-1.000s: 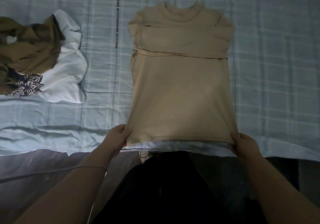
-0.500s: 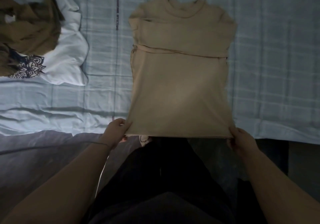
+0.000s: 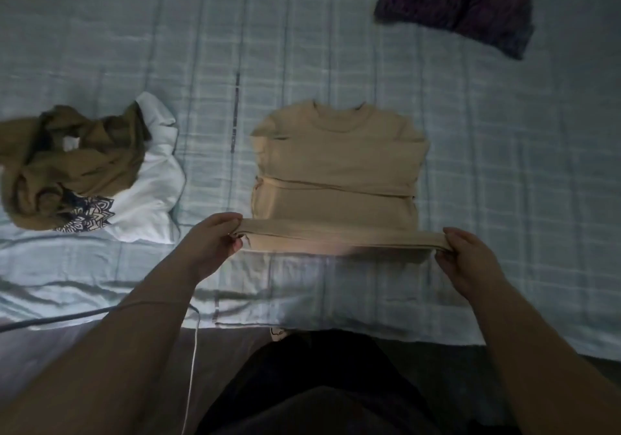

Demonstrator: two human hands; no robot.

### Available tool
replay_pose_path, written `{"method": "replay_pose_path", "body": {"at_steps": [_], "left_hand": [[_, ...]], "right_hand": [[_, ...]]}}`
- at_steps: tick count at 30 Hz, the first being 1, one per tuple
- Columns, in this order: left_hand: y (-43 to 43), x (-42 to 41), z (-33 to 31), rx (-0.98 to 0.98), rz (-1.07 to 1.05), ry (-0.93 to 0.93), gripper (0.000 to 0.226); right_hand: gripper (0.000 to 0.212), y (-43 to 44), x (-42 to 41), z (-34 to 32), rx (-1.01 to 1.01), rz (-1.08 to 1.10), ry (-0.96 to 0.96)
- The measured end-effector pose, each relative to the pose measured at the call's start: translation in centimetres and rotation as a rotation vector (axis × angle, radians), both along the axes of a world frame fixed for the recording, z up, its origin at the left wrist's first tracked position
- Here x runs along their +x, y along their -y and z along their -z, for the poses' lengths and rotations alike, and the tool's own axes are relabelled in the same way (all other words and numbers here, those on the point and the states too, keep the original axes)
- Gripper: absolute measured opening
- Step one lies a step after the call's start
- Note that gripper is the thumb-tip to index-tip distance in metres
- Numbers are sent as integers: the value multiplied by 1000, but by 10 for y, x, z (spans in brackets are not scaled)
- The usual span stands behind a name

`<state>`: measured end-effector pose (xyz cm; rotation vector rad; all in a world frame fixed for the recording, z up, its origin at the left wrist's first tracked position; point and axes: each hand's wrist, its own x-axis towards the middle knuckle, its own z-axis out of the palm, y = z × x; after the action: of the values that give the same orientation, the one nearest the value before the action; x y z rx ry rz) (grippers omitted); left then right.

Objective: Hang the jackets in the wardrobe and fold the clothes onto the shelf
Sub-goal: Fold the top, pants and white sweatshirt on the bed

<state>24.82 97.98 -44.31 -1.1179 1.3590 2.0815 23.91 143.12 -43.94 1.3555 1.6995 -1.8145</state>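
Left hand (image 3: pixel 215 245) and right hand (image 3: pixel 465 256), each pinching a hem corner, are lifting the bottom edge of the beige knit short-sleeved top (image 3: pixel 336 162) toward its collar on the pale blue checked bedsheet (image 3: pixel 504 166). A second ago it was lying full length. The halving fold is beginning; shelving is still waiting.

a dim room, bed (image 3: pixel 504 199) under pale blue checked sheet.

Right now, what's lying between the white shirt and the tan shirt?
Only bare bedsheet, as the head view shows; the left hand grips the tan shirt at the gap's near end.
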Motion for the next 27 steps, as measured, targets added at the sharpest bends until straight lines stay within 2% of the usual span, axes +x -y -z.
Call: {"method": "replay_pose_path", "body": {"at_steps": [3, 7, 10, 14, 19, 22, 25, 27], "left_hand": [[-6, -45, -3, -35, -85, 4, 15], [-8, -105, 9, -34, -131, -11, 7], [-10, -147, 23, -25, -171, -26, 10], [-13, -204, 45, -4, -191, -55, 12], [-10, -262, 85, 31, -260, -77, 6], [-7, -282, 108, -12, -336, -72, 3], [-9, -298, 125, -14, -346, -61, 7], [-13, -305, 132, 0, -345, -71, 10]], "right_hand": [[17, 5, -53, 0, -22, -11, -39], [33, 13, -121, 6, -52, -80, -104], [39, 16, -164, 21, -76, -91, -106], [38, 21, -217, 50, -59, 18, -131], [29, 22, -270, 91, -161, 277, -208], [36, 24, -289, 116, -138, 171, -212], [32, 24, -305, 132, -78, 132, -299], [30, 30, -310, 131, 7, 101, -277]]}}
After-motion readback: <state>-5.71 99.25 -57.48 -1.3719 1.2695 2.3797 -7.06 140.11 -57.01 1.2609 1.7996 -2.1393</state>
